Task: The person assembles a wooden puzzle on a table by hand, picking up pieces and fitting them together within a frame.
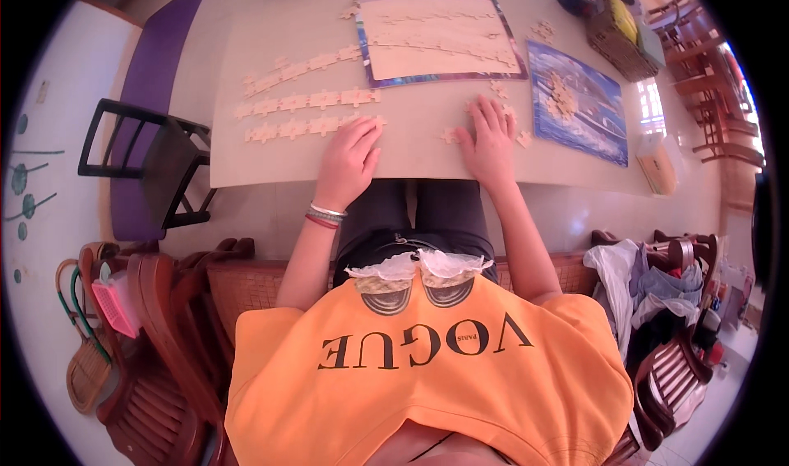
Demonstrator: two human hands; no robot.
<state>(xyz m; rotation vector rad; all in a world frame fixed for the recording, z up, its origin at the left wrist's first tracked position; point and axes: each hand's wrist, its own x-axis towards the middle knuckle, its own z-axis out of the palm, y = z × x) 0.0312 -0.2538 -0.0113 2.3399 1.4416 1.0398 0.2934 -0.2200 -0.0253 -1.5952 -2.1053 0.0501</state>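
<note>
On the pale table (296, 160), my left hand (349, 160) has its fingers together and curled down on a puzzle piece at the right end of the nearest row of puzzle pieces (292, 129). Two more joined rows, a middle row (308, 101) and a far row (304, 69), lie beyond it, all plain side up. My right hand (491, 145) rests with fingers apart over several loose puzzle pieces (523, 139); its fingertips hide part of them. A puzzle board (446, 81) with a colourful border holds further plain-side-up strips.
To the right lies a blue sea picture sheet (575, 129) with a pile of puzzle pieces (561, 96) on it. A wicker basket (616, 43) stands at the far right. A black chair (168, 166) is left of the table; wooden chairs (156, 384) stand lower left.
</note>
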